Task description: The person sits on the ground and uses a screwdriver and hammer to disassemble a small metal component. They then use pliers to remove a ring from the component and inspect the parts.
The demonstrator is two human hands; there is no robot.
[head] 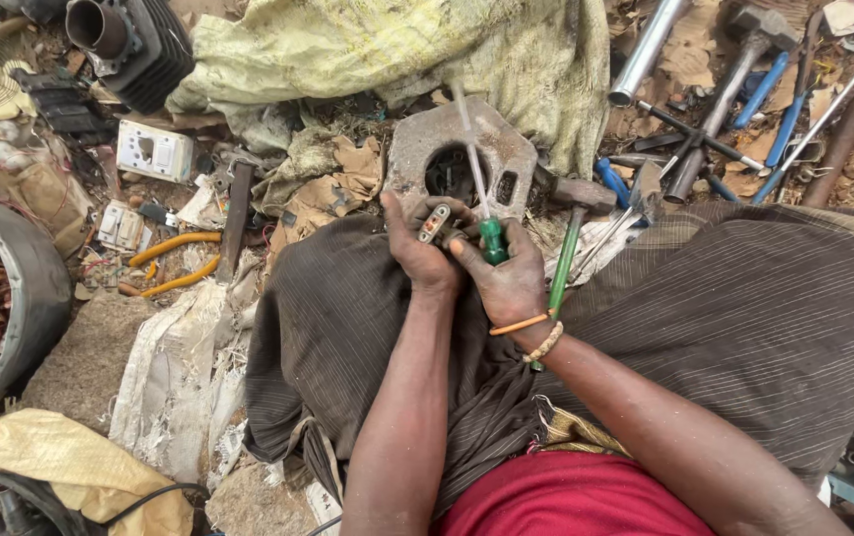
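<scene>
Head view shows us seated on the ground, both hands meeting near the middle of the frame, over the lap. Our left hand (425,253) has its grip closed around a small grey electrical part (435,222) with a reddish strip on it. Our right hand (506,278) is closed on the green handle of a screwdriver (491,240), and the pale shaft rises toward the upper middle of the frame, blurred. The part looks whole in our fingers, so we judge that the work on it is at an early stage; we cannot tell if any screw is already out. Just above the hands a heavy metal block (466,149) lies on the ground, and a hammer (571,233) with a green handle rests beside the right hand.
</scene>
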